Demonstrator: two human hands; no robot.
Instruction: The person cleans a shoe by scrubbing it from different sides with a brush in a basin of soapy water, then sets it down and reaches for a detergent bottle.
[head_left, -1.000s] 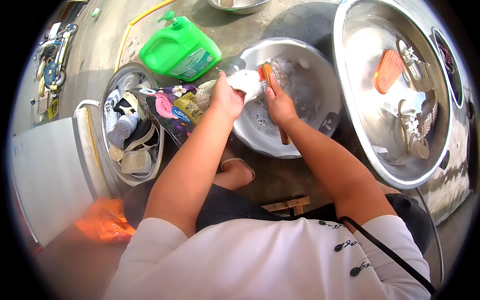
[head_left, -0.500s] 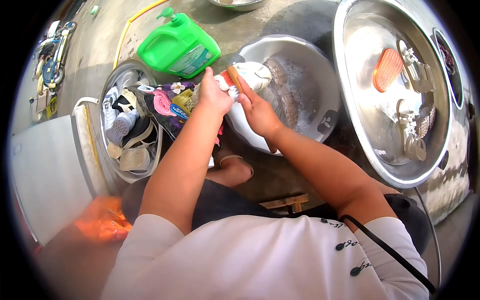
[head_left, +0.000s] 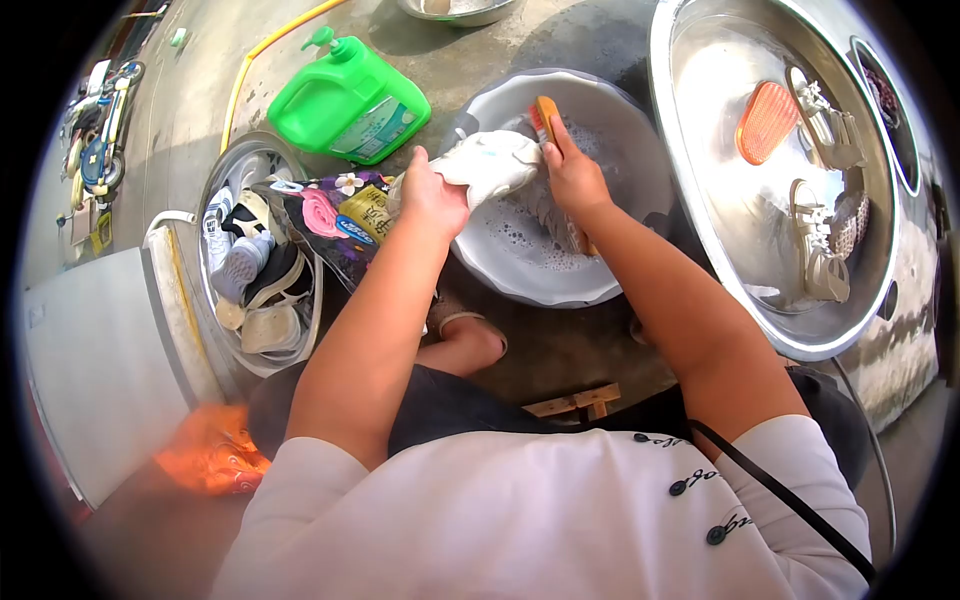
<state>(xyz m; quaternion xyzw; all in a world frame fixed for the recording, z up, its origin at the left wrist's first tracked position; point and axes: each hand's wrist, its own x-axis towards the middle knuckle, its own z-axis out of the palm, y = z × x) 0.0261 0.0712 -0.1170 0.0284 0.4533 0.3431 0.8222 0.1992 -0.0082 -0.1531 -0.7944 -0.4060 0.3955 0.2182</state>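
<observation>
My left hand [head_left: 436, 198] is closed round one end of a white shoe [head_left: 492, 165], which is held over the left side of a grey basin [head_left: 643, 185]. My right hand [head_left: 577, 182] grips a wooden brush [head_left: 546, 112] with orange and white bristles; the brush is just right of the shoe and apart from it. Sudsy water lies in the basin, and another shoe [head_left: 560, 226] is partly in it, half hidden by my right hand.
A green pump jug [head_left: 352, 100] stands behind on the left. A tub of shoes [head_left: 318, 330] and a flowered bag [head_left: 320, 215] are at the left. On the right a large metal basin [head_left: 672, 120] holds sandals [head_left: 822, 245] and an orange sole-shaped item [head_left: 768, 122].
The brush has moved right, off the shoe, and its head now points up. The shoe has turned in my left hand and sits slightly lower.
</observation>
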